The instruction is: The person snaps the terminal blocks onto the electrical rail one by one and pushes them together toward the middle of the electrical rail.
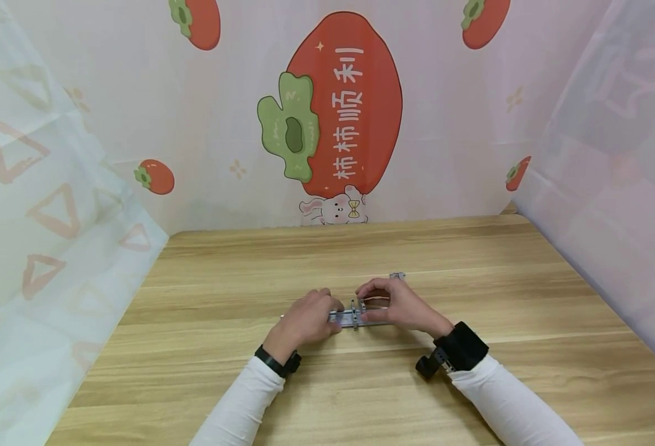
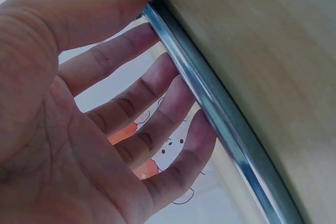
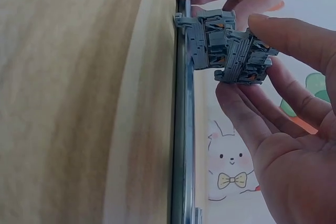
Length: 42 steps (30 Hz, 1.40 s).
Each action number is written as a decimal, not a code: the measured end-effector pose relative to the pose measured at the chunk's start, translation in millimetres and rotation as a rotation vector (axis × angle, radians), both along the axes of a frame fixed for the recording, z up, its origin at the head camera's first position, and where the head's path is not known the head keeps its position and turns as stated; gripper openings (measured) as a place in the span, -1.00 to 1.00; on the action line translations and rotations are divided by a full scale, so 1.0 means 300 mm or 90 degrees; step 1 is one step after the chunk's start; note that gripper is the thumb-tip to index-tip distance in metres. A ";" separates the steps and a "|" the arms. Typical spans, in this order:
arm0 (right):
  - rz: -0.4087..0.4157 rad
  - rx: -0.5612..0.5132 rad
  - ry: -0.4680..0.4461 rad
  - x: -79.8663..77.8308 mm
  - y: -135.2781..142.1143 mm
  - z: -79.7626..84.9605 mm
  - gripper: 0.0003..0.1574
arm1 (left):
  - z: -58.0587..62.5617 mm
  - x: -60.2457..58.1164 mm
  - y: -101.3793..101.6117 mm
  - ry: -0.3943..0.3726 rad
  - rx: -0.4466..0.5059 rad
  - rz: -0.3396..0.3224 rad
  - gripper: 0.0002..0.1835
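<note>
A narrow metal DIN rail [image 1: 343, 319] lies crosswise on the table. My left hand [image 1: 307, 319] grips its left part, with the thumb at the near edge and the fingers [image 2: 181, 85] along the far edge. One grey terminal block [image 3: 202, 43] sits on the rail, just right of the left hand. Between thumb and fingers, my right hand [image 1: 405, 306] pinches a second grey terminal block [image 3: 244, 59]. In the right wrist view this held block is tilted and overlaps the seated one, further out from the rail.
Behind the right hand another small grey piece [image 1: 397, 275] lies on the wooden table [image 1: 194, 371]. A printed cloth backdrop [image 1: 221, 124] rises at the table's back edge, and cloth sheets hang along the left and right sides.
</note>
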State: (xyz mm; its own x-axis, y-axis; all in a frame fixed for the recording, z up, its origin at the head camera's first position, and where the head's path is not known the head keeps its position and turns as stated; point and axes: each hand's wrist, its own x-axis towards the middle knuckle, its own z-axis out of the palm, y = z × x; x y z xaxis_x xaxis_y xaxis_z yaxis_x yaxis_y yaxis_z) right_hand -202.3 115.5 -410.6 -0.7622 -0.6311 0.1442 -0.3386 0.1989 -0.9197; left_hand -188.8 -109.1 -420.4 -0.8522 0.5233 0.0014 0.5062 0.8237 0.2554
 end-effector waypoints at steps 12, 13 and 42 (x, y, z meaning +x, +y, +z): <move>0.000 0.004 0.002 0.003 -0.007 -0.003 -0.52 | 0.000 -0.007 0.006 -0.001 0.006 0.000 -0.68; 0.002 0.004 0.005 0.005 -0.009 -0.002 -0.52 | 0.001 -0.007 0.006 0.001 0.006 -0.002 -0.68; -0.012 0.031 0.009 0.005 -0.011 -0.010 -0.52 | 0.003 -0.006 0.011 0.002 0.012 -0.004 -0.70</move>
State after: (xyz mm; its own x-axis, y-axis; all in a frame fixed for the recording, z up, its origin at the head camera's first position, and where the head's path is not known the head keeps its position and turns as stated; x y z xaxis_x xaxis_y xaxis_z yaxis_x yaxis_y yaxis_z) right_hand -200.7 112.2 -413.4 -0.7720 -0.6233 0.1249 -0.3479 0.2499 -0.9036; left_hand -190.6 -105.9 -419.5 -0.8485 0.5291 0.0136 0.5127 0.8153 0.2690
